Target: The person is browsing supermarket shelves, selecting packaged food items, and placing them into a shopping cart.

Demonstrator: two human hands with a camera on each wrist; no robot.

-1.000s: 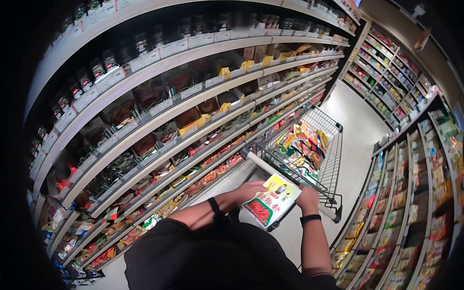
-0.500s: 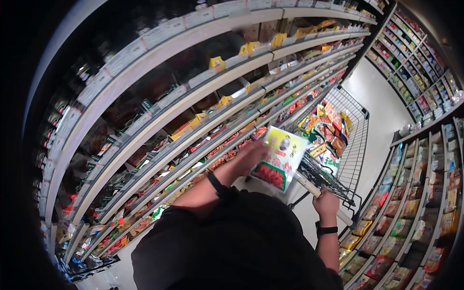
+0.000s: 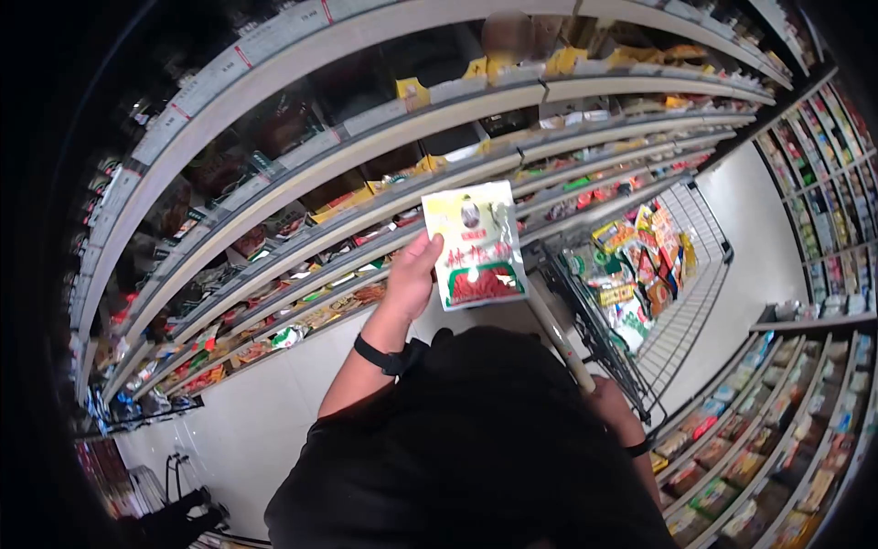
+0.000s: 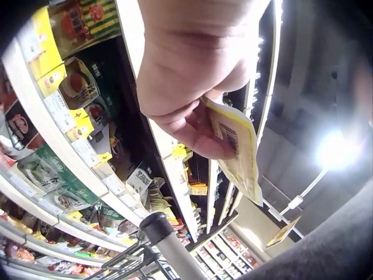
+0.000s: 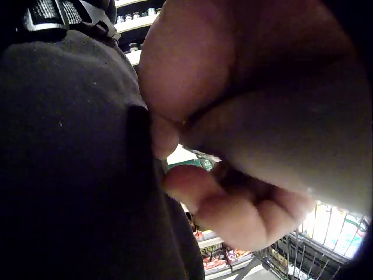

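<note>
My left hand [image 3: 413,279] grips a flat seasoning packet [image 3: 474,245] by its left edge, thumb on the front. Its printed face, yellow and white with a red food picture framed in green, is turned up in the head view. In the left wrist view, the packet [image 4: 234,153] appears nearly edge-on, with fingers curled against it. My right hand [image 3: 615,409] grips the near end of the pale shopping cart handle [image 3: 555,334]. Curled fingers [image 5: 233,219] fill the right wrist view. The wire cart [image 3: 700,316] stands ahead, several colourful food packets [image 3: 645,261] heaped inside.
Long curved-looking shelves [image 3: 476,96] of packaged goods run along the left, close to the cart. Another packed shelf [image 3: 773,439] lines the right. Pale floor [image 3: 265,416] stretches behind, where a dark wheeled object [image 3: 187,512] stands.
The packet was near both hands above the handle; my left hand alone has carried it left and raised it. My right hand has moved onto the cart handle. The view has turned left.
</note>
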